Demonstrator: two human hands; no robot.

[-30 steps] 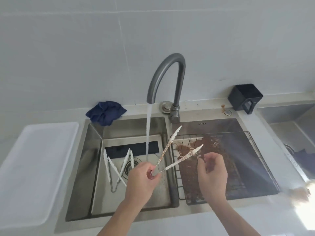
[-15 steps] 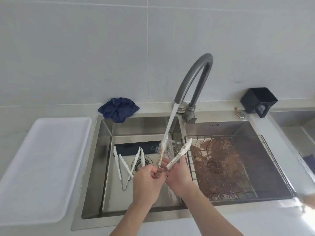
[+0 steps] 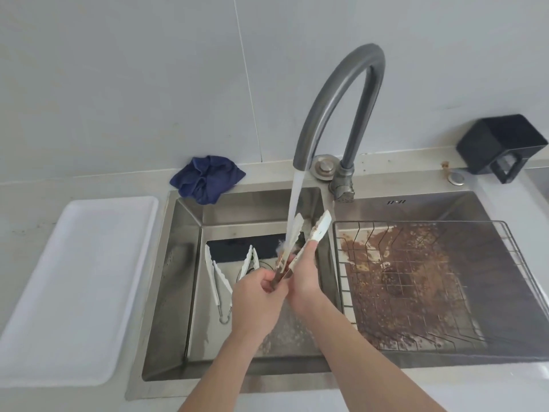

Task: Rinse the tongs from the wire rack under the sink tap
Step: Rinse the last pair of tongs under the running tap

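White tongs (image 3: 320,227) smeared with brown residue stand tips-up under the water stream from the grey tap (image 3: 341,93). My left hand (image 3: 257,298) grips their hinge end over the sink basin (image 3: 175,292). My right hand (image 3: 306,281) holds the right arm of the tongs, a fingertip pressed on it near the tip. Water strikes the left arm and splashes. The wire rack (image 3: 505,233), soiled with brown mess, sits over the right half of the sink.
Two more white tongs (image 3: 218,278) lie in the basin near the drain. A white tray (image 3: 74,278) rests on the counter at left. A blue cloth (image 3: 206,178) sits behind the sink. A black holder (image 3: 502,145) stands at back right.
My right hand came from the rack side onto the tongs. Both hands carried the tongs under the stream, and the water now hits the left arm.
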